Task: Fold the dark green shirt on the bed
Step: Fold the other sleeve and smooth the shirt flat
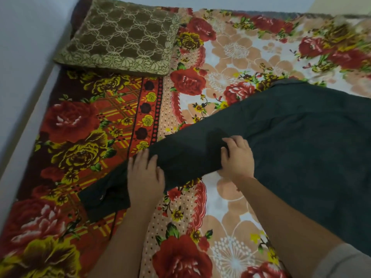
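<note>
Roses in red and yellow pattern the floral blanket [230, 57] that covers the bed [62, 77], which stands against a pale wall [20, 57]. The dark green shirt [311, 147] lies spread flat on the blanket at the right side of the view. Its long sleeve [190, 153] stretches out diagonally toward the lower left and ends in a buttoned cuff [104, 201]. The left hand [145, 177] rests flat across the sleeve just above the cuff, fingers straight, its grip released. The right hand [239, 157] sits where the sleeve nears the shirt's body, its fingers curled over the fabric, its grip grasping the sleeve. A brown cushion [124, 35] with a beige lattice pattern lies at the head of the bed, well apart from the shirt. A grey cuff of the person's own clothing [345, 261] shows at the lower right corner.
</note>
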